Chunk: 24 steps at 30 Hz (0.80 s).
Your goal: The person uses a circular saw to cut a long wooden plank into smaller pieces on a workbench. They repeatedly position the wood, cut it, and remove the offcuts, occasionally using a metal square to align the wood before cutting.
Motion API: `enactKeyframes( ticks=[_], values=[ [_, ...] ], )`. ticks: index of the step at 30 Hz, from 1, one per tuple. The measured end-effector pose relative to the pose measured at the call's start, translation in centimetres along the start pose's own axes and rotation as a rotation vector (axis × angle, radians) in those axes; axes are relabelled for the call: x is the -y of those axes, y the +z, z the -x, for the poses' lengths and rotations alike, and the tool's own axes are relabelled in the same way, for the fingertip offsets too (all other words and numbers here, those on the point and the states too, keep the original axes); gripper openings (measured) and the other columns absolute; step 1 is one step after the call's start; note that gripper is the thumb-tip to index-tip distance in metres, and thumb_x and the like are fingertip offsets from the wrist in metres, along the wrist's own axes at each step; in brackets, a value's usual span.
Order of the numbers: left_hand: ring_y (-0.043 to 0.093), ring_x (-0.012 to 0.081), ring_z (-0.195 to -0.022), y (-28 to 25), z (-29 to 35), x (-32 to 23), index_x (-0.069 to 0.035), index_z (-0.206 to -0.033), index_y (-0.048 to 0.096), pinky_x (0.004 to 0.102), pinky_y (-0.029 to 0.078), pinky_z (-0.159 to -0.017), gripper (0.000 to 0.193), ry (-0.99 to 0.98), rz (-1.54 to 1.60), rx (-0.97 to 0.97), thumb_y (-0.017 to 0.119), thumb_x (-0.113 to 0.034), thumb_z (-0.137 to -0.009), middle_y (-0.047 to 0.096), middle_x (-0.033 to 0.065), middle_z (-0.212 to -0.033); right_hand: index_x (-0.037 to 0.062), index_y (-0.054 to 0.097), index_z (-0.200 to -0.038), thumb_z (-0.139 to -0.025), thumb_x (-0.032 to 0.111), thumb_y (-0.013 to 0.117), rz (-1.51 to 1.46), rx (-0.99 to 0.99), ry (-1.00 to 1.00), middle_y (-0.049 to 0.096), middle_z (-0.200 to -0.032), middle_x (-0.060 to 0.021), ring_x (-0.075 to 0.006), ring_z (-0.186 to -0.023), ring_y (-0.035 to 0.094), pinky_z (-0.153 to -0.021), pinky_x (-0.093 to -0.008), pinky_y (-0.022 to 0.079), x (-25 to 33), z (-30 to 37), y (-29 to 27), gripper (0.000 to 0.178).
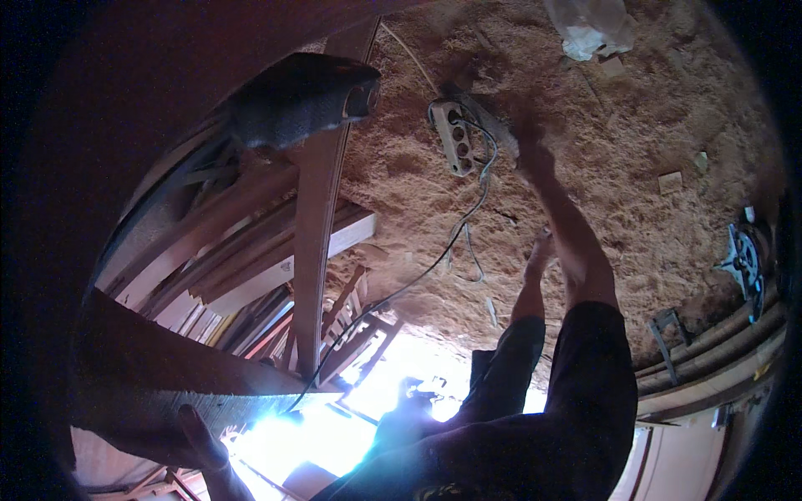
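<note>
At the lower left, my left hand (205, 444) is against the edge of a thick wooden board (159, 367). One digit lies up along the wood, and the other fingers are hidden behind it. My right hand is out of sight. Toward the upper left, a dark rounded object (301, 96) with an opening at its right end overlaps an upright wooden plank (316, 225); its kind is too dark to make out. My bare legs (572, 230) stand on a floor thick with sawdust, one foot beside a white power strip (455, 138).
A dark cable (434, 263) runs from the power strip toward the lower left. Stacked boards (251, 242) fill the left side. At the right lie a blue metal-and-plastic object (743, 259) and long timbers (710, 367). A clear plastic bag (589, 29) lies at the top. Bright light glares below.
</note>
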<state>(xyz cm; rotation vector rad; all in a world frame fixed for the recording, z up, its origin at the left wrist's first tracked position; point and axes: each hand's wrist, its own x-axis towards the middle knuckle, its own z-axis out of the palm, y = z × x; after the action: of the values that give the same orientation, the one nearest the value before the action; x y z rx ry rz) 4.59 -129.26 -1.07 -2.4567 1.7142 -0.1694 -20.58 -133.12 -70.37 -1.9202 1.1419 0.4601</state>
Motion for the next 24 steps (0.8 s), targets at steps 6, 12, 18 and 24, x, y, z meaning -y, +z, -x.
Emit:
enactKeyframes(
  ticks=[6, 12, 18, 24],
  values=[
    [0.015, 0.0401, -0.160, 0.7, 0.5, 0.9, -0.006, -0.167, 0.025, 0.0565, 0.017, -0.128, 0.103, 0.004, 0.046, -0.038, 0.076, -0.046, -0.086, 0.018, 0.0231, -0.171, 0.0091, 0.064, -0.131, -0.091, 0.037, 0.064, -0.160, 0.234, 0.094, 0.074, -0.106, -0.0238, -0.0437, -0.100, 0.072, -0.088, -0.0561, 0.057, 0.1, 14.5, -3.3, 0.048],
    [0.010, 0.0400, -0.161, -0.9, -1.4, 0.4, -0.006, -0.167, 0.024, 0.0573, 0.013, -0.129, 0.106, 0.004, -0.015, -0.105, 0.075, -0.049, -0.084, 0.014, 0.0224, -0.173, 0.0104, 0.074, -0.114, -0.091, 0.040, 0.069, 0.054, 0.296, 0.256, 0.076, -0.109, -0.0152, -0.0356, -0.097, 0.075, -0.085, -0.0518, 0.061, -2.6, 27.6, -10.7, 0.038],
    [0.005, 0.0399, -0.163, 2.5, -4.6, 0.3, -0.007, -0.168, 0.023, 0.0580, 0.009, -0.130, 0.109, 0.060, 0.139, -0.113, 0.073, -0.051, -0.082, 0.010, 0.0217, -0.175, 0.0075, 0.078, -0.099, -0.086, 0.039, 0.071, 0.341, 0.294, 0.252, 0.077, -0.102, -0.0174, -0.0379, -0.096, 0.075, -0.085, -0.0516, 0.060, -13.5, 40.4, -15.5, 0.035],
    [0.005, 0.0408, -0.162, -3.8, 4.9, -6.4, -0.009, -0.170, 0.012, 0.0623, 0.020, -0.127, 0.108, -0.039, 0.498, 0.306, 0.072, -0.054, -0.092, 0.008, 0.0240, -0.175, 0.0066, 0.079, -0.096, -0.083, 0.037, 0.072, 0.479, 0.223, 0.183, 0.077, -0.100, -0.0208, -0.0401, -0.092, 0.075, -0.084, -0.0523, 0.061, -8.9, 48.5, -19.8, 0.034]
  ],
)
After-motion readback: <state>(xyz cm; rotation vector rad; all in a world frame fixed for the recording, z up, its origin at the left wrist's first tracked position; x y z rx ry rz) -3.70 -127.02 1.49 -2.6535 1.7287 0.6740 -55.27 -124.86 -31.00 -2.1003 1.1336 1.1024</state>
